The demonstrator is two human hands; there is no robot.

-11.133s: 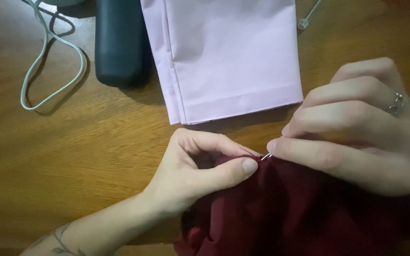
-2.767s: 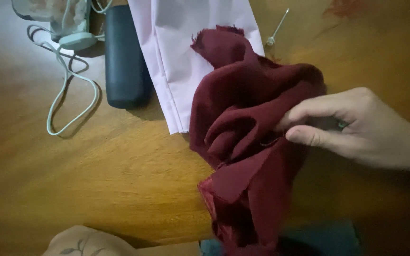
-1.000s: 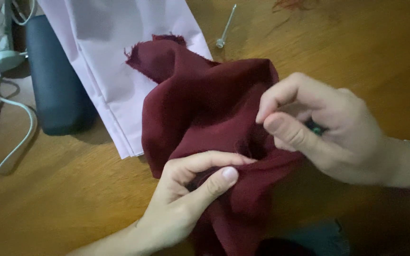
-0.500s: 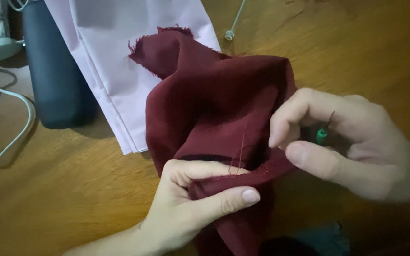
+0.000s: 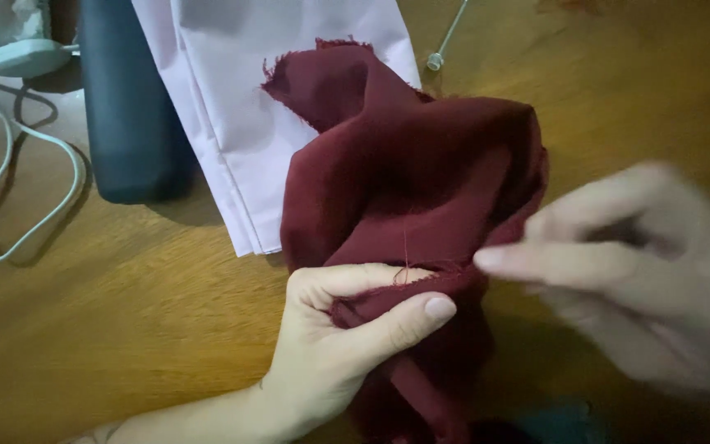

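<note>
The dark red cloth point(image 5: 408, 189) sits bunched in front of me on the wooden table point(image 5: 108, 329), rising in loose folds between my two hands and falling off toward my body. Its frayed top corner lies over the pale pink folded fabric point(image 5: 265, 90) just beyond it. My left hand point(image 5: 347, 337) is closed on the near edge of the cloth, thumb underneath and forefinger curled over the top, so the raw hem is pinched flat between them. A thin red thread point(image 5: 405, 261) stands up out of the hem right at my forefinger's knuckle.

My right hand point(image 5: 634, 271) is to the right of the cloth, blurred, with the forefinger stretched toward the fold and its tip just beside the fabric's edge. The other fingers look drawn in toward the palm, but I cannot tell whether they are pinching anything.

Past my left hand, on the far side of the pink fabric, a dark rounded case point(image 5: 129, 107) lies lengthwise on the table, touching the fabric's left edge. Further left again, a white cord point(image 5: 39, 205) loops across the wood, running up to a pale green device point(image 5: 18, 53) at the far corner. Beyond my right hand, near the top of the cloth, a slim metal tool with a round end point(image 5: 445, 37) rests on the table.
</note>
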